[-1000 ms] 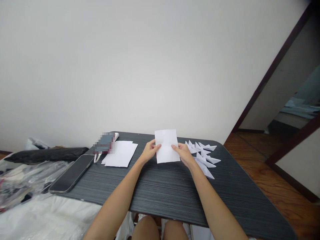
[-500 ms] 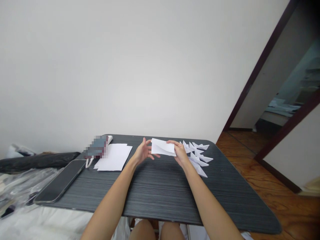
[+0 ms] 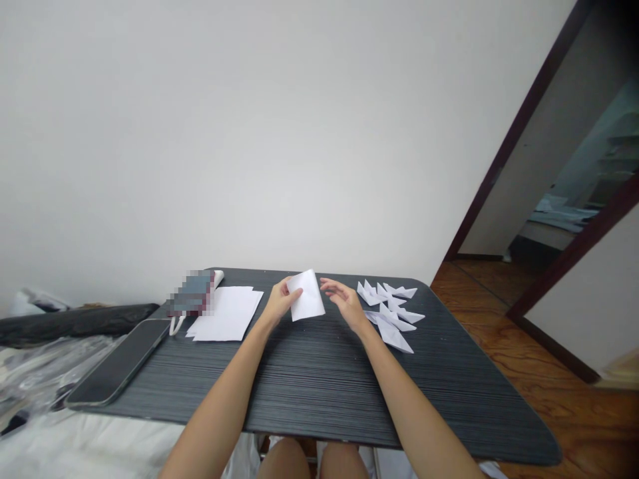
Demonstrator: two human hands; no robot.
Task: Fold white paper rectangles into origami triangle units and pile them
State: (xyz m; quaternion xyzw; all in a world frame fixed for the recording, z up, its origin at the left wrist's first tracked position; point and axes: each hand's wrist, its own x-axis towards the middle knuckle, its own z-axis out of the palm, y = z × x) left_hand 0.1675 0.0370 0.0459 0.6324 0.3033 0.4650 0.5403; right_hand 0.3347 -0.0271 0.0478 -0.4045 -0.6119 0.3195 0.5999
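A folded sheet of white paper [image 3: 307,297] is pinched by its left side in my left hand [image 3: 280,301], thumb on top, a little above the table. Just right of the paper, my right hand [image 3: 343,301] is open with its fingers apart, not touching it. Several folded white paper boats [image 3: 394,313] lie in a cluster to the right of my right hand. On the left side lies a stack of flat white sheets [image 3: 229,313].
The dark table [image 3: 319,392] stands against a white wall [image 3: 319,133]. A phone [image 3: 120,362] lies at its left edge, with a blurred-out object [image 3: 194,293] and a white strap behind it. Plastic bags [image 3: 64,366] are left of the table; a doorway opens at right.
The folded paper passed from my right hand to my left and turned from lying wide to standing more upright. My right hand let go and opened beside it.
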